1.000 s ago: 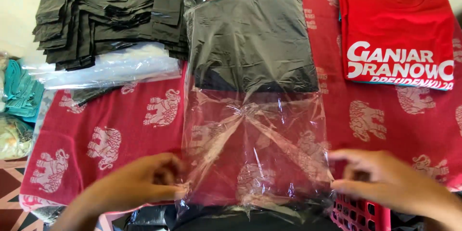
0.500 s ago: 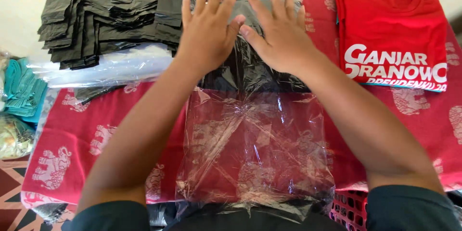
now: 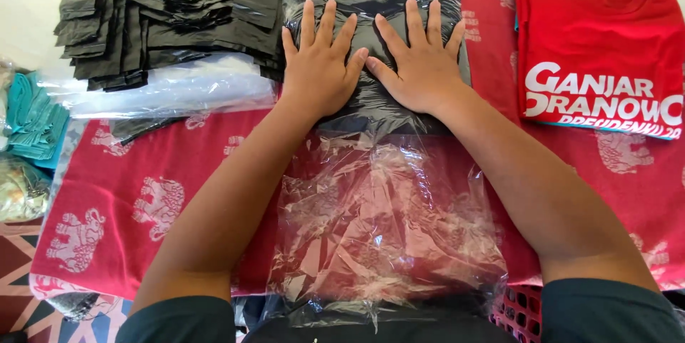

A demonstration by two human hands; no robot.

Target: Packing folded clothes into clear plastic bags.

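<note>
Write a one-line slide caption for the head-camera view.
Left hand and right hand press flat on a dark folded shirt inside a clear plastic bag on red elephant-print cloth.

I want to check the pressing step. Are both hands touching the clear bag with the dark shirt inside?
Touching. The head view shows the left hand and right hand lying flat, fingers spread, on the clear bag over the dark folded shirt.

open red cloth (image 3: 143,172) left of the arms; black stack (image 3: 164,14) and red shirt (image 3: 599,50) flanking
</note>
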